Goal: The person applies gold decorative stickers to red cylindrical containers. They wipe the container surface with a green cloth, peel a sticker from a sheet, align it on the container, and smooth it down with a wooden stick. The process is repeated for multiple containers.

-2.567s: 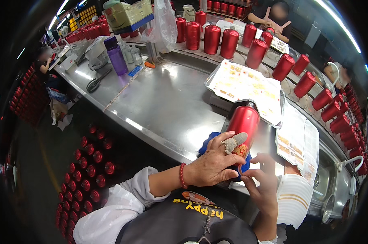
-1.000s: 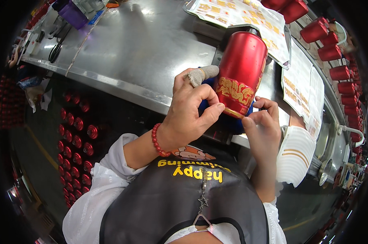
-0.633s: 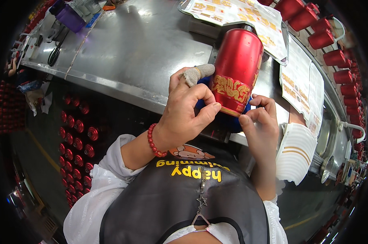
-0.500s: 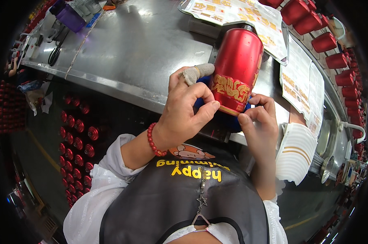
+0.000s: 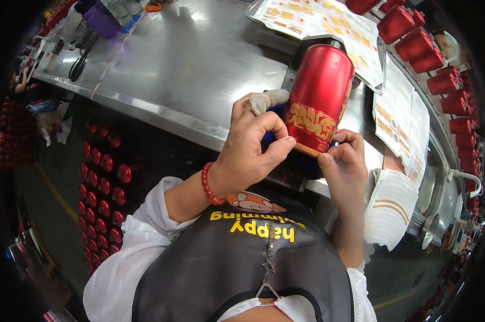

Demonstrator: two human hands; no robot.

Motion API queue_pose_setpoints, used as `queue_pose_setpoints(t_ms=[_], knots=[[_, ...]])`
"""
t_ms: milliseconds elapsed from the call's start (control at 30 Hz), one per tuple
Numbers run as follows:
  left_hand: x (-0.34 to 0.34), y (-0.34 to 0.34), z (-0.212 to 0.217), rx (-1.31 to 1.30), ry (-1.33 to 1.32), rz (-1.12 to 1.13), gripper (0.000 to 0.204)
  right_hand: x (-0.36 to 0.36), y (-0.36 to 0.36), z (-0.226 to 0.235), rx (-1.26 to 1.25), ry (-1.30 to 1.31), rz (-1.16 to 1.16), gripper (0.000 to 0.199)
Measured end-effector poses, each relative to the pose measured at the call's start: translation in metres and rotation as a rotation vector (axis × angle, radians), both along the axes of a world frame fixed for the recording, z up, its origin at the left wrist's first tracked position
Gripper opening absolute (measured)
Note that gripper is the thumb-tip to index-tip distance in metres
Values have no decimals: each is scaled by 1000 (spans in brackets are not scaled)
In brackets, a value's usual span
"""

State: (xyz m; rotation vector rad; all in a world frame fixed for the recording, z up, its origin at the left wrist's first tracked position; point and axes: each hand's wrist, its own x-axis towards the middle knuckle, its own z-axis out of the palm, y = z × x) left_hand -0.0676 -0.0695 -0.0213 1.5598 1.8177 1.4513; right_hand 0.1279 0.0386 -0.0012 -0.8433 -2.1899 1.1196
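A glossy red bottle (image 5: 324,75) lies tilted with its base toward me and its metal neck at the far end. Around its lower part runs a gold dragon decal (image 5: 309,122), with a thin gold band at the base edge. A blue support (image 5: 308,165) shows partly beneath it. My left hand (image 5: 256,139) wears a grey cloth finger cover (image 5: 268,101) and a red bead bracelet; its thumb and curled fingers are closed at the bottle's left base edge. At the right base edge, my right hand (image 5: 345,163) pinches with thumb and bent fingers. Some fingertips are hidden.
The steel table (image 5: 189,64) stretches ahead and left. Printed decal sheets (image 5: 323,21) lie on a tray beyond the bottle, more sheets (image 5: 398,123) to the right. Red bottles (image 5: 414,45) line the far right, others (image 5: 105,177) stand below left. A purple cup (image 5: 100,20) stands far left.
The bottle and both hands appear slightly farther right and lower, along with the table and tray, as the view shifts. Both hands keep their hold at the bottle's base.
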Motion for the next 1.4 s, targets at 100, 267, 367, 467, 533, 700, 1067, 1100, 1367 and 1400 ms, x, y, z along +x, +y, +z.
queue_pose_setpoints(t_ms=[100, 267, 367, 467, 533, 700, 1067, 1100, 1367, 1400], knots=[[1, -4, -7, 9, -70, 14, 13, 3, -1, -1, -22, 1, 8, 21], [9, -23, -19, 183, 90, 163, 20, 6, 4, -12, 41, 17, 34, 23], [14, -27, -21, 345, 456, 74, 38, 2, 1, -2, -68, 7, 23, 23], [8, -30, -37, 315, 495, 107, 38, 4, 1, -4, -66, 0, 33, 23], [5, -31, -40, 289, 486, 103, 37, 5, 1, -4, -79, 6, 34, 23], [6, -22, -31, 447, 697, 113, 33, 12, 8, -10, -73, 31, 88, 23], [1, 12, -5, 562, 868, -205, 26, 34, 21, 0, -248, 26, 200, 21], [-1, 11, -9, 574, 836, -192, 25, 36, 22, 4, -261, 24, 219, 21], [-10, 20, -8, 620, 828, -380, 28, 51, 31, -5, -519, 93, 259, 27], [-10, 20, -11, 586, 797, -400, 30, 53, 32, -7, -483, 96, 274, 28]])
